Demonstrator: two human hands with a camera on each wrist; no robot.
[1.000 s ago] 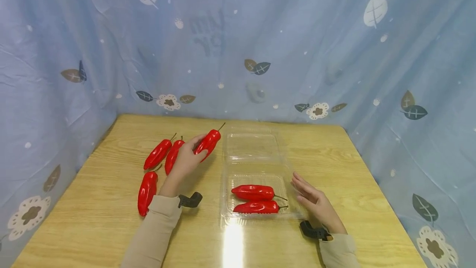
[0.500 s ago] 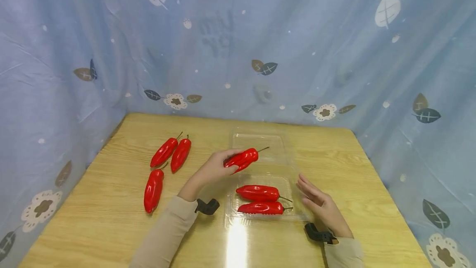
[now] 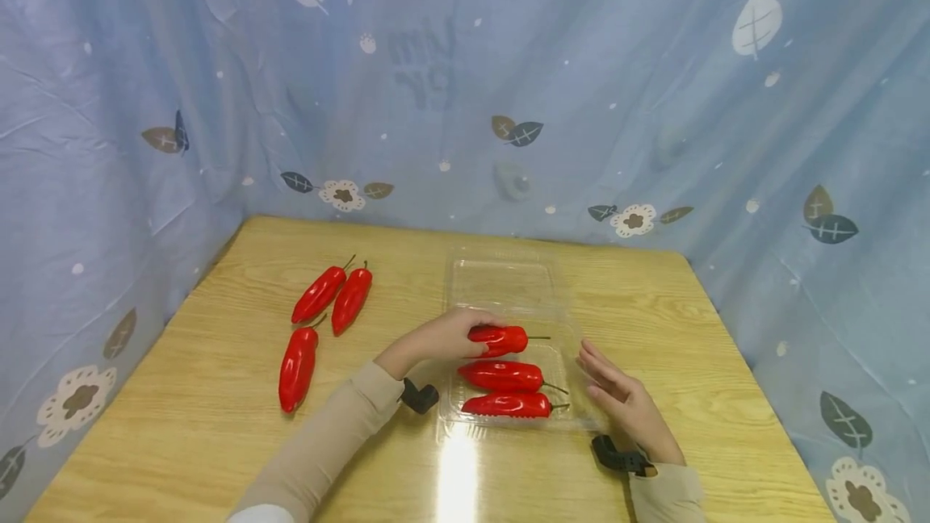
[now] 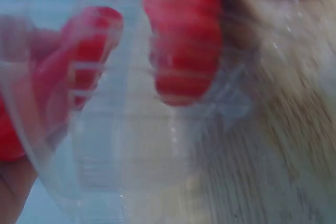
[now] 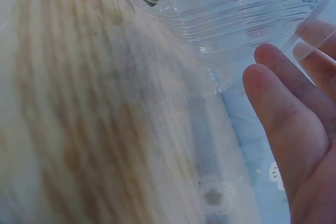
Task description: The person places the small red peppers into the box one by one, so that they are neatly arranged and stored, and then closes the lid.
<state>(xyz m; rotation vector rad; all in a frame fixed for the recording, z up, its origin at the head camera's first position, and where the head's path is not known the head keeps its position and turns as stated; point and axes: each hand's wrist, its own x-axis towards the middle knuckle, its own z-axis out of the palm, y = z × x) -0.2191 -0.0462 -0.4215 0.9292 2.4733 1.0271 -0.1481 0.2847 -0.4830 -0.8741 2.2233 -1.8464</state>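
My left hand grips a red chili pepper by its pointed end, low over the near half of a clear plastic clamshell box, with the stem pointing right. Two more red peppers lie side by side in that half, a middle pepper and a front pepper. The right hand is beside the box's right wall, fingers relaxed and holding nothing. In the right wrist view its fingertips are right at the clear wall. The left wrist view is blurred, with red pepper showing through the plastic.
Three loose red peppers lie on the wooden table at the left: a back pepper, one beside it and a nearer one. The box's lid lies folded back behind it. A patterned blue curtain surrounds the table.
My left hand has carried the gripped pepper from the loose ones at left, rightward and down to the box, turning it nearly level. The right hand has stayed beside the box.
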